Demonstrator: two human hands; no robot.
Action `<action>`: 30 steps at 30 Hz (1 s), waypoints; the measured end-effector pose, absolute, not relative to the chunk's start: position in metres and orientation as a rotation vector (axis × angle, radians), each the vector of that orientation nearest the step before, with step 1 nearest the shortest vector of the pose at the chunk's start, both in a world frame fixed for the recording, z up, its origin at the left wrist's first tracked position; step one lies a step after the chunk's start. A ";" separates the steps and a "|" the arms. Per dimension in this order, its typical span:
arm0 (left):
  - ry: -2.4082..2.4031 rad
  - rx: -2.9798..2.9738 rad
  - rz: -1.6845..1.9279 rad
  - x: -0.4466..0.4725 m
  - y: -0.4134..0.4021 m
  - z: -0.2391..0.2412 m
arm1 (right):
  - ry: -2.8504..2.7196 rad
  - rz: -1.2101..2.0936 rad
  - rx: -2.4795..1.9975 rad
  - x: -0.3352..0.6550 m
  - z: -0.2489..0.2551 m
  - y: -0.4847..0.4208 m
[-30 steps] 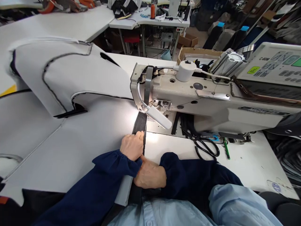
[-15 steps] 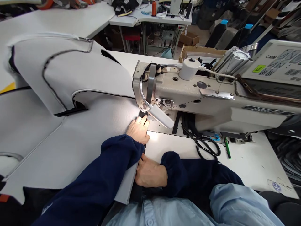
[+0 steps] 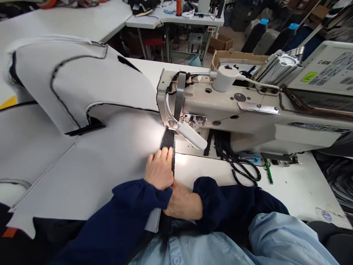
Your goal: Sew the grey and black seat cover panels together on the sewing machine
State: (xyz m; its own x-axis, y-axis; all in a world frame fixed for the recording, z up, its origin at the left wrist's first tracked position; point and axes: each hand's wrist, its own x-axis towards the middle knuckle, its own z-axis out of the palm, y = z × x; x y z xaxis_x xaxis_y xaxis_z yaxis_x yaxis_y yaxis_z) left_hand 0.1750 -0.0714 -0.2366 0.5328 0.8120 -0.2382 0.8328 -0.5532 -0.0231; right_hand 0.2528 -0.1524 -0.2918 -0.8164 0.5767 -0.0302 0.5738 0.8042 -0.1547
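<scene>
Pressing flat with fingers spread, our left hand (image 3: 159, 170) lies on the black strip (image 3: 168, 141) at the edge of the grey fabric (image 3: 91, 162), grasping nothing. The strip runs toward twelve o'clock, up to the needle area of the sewing machine (image 3: 248, 117) under its white lamp (image 3: 191, 135). Just beside it at five o'clock, our right hand (image 3: 184, 203) lies half curled on the strip's near end at the table's edge, while black scissors (image 3: 242, 169) rest well apart at three o'clock.

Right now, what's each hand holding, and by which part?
Left hand presses flat on the black strip at the grey fabric edge. Right hand pins the strip's near end; no clear grasp.
</scene>
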 end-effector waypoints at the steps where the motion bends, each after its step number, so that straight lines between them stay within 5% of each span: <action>1: 1.460 2.595 -0.434 0.173 -0.077 -0.233 | -2.943 0.243 -0.971 0.250 -0.293 -0.156; 7: 1.221 2.405 -0.748 0.164 -0.062 -0.223 | -2.840 0.153 -1.039 0.249 -0.280 -0.166; 30: 1.307 2.490 -0.529 0.182 0.013 -0.232 | -2.784 0.046 -1.155 0.256 -0.285 -0.110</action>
State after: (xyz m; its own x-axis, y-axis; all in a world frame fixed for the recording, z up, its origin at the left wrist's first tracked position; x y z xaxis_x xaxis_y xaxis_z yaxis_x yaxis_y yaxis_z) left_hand 0.1817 0.0125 -0.2318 0.5240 0.7283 -0.4416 0.8304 -0.5520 0.0750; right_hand 0.2561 -0.1105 -0.2850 -0.6996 0.7067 0.1056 0.7028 0.7073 -0.0767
